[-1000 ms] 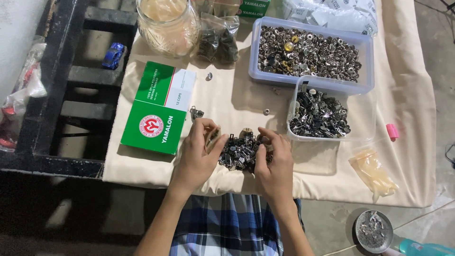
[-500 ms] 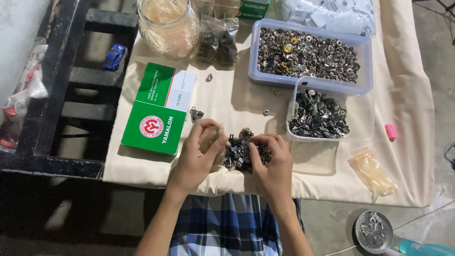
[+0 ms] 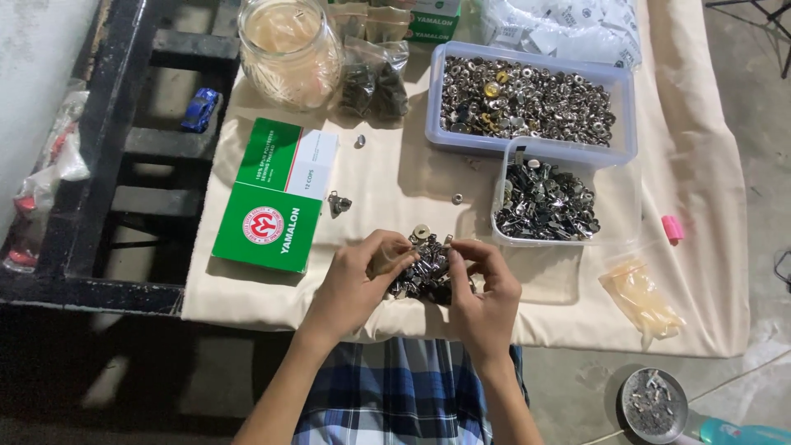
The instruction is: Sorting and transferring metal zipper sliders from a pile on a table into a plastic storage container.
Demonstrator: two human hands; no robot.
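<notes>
Cream cloth-covered bench (image 3: 395, 198) | left hand (image 3: 356, 280) and right hand (image 3: 486, 297) close together at lower centre, fingers pinching pieces from pile of small metal fittings (image 3: 424, 268) | fittings likely stiff, light, slippery, prone to scatter; pinch singly by edges.

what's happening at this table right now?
A person seated at a cream cloth-covered table has both hands in a small pile of dark metal fittings at the near edge. The left hand and right hand each pinch at pieces from the pile. Behind it sit a small clear tub of similar silver pieces, a larger clear plastic tub of round metal snaps, a green and white cardboard box and a glass jar.
</notes>
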